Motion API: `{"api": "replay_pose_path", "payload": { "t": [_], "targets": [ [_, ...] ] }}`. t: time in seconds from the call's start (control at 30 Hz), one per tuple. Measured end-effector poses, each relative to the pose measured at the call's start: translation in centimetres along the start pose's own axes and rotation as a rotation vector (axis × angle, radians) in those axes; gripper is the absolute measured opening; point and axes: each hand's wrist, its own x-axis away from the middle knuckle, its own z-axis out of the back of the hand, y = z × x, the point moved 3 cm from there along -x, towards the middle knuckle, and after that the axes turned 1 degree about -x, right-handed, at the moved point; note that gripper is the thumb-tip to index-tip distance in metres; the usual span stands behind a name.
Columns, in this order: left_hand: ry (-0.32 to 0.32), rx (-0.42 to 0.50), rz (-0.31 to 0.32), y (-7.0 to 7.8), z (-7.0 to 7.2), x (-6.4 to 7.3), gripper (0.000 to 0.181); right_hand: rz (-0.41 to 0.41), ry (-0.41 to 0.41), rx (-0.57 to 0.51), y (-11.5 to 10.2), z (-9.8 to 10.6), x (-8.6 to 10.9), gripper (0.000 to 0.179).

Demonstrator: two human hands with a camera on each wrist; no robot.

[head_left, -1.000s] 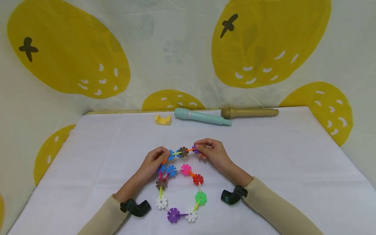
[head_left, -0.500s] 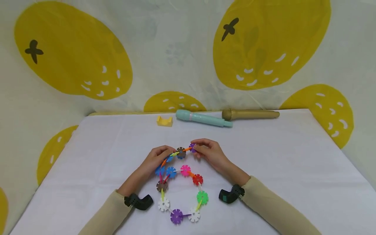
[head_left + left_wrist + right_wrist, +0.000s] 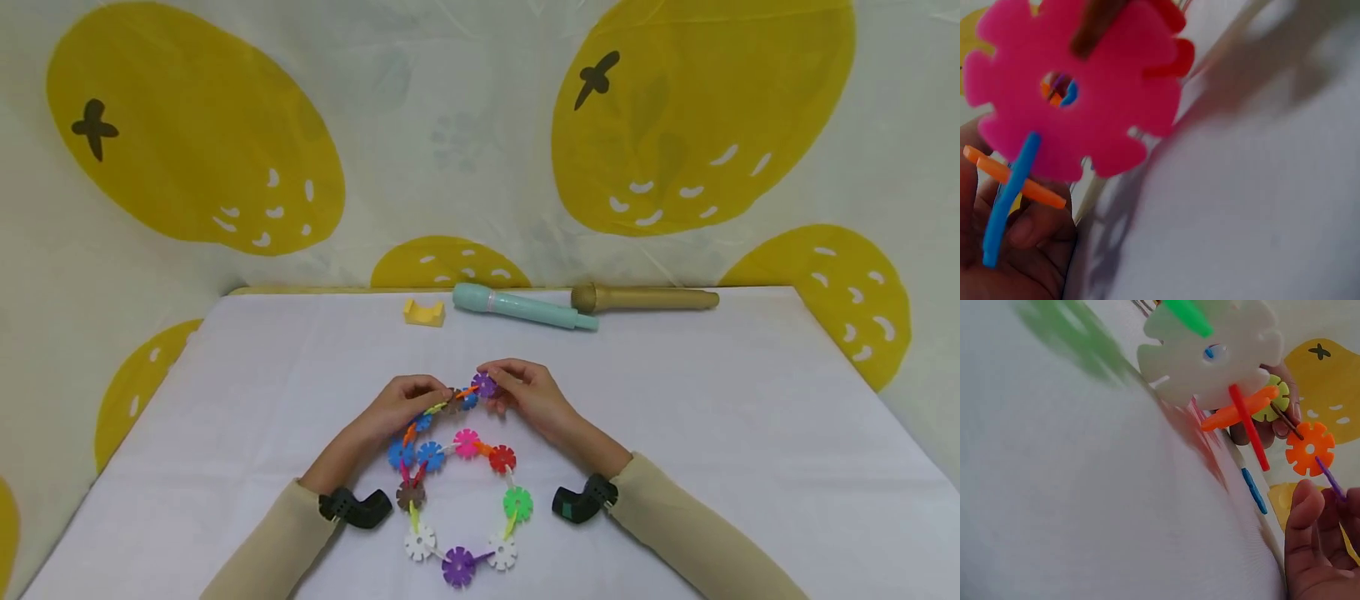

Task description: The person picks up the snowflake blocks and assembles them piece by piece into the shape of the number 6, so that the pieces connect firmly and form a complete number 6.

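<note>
Notched plastic snowflake discs are slotted together into a loop with a raised tail. My left hand pinches the tail near a brown snowflake disc. At the tail's end, my right hand pinches a purple snowflake disc. An orange snowflake disc joins these two, seen face-on in the right wrist view. Just behind the brown one shows a blue snowflake disc. Nearer the body lies the loop, with a red disc and a green disc. A pink disc fills much of the left wrist view.
Along the table's far edge lie a mint-green microphone, a gold microphone and a small yellow stand. A white cloth covers the table. Behind it hangs a fruit-printed curtain.
The left hand has shifted its pinch along the tail, from a blue disc to near the brown one. The right hand has come slightly left with the purple disc, bringing the hands closer.
</note>
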Motion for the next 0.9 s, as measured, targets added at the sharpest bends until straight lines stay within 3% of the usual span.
{"api": "replay_pose_path", "payload": {
  "t": [0.2,0.33,0.5,0.7,0.9],
  "targets": [
    [0.015,0.028,-0.035,-0.3,1.1,0.1,0.026,-0.018,0.030,0.103,0.2,0.2,-0.5,0.028],
    [0.041,0.072,-0.063,-0.6,1.5,0.0,0.026,-0.013,-0.009,0.329,0.3,0.1,-1.1,0.029],
    [0.112,0.118,-0.057,-0.8,1.8,-0.1,0.025,0.084,-0.096,0.557,0.0,-0.6,-1.6,0.033],
    [0.149,0.135,-0.037,-0.7,1.8,-0.1,0.028,0.175,-0.139,0.658,-0.5,-1.2,-1.6,0.033],
    [0.130,0.098,-0.004,-0.8,1.6,0.0,0.025,0.141,-0.142,0.666,-0.6,-1.2,-1.5,0.031]
  ]
}}
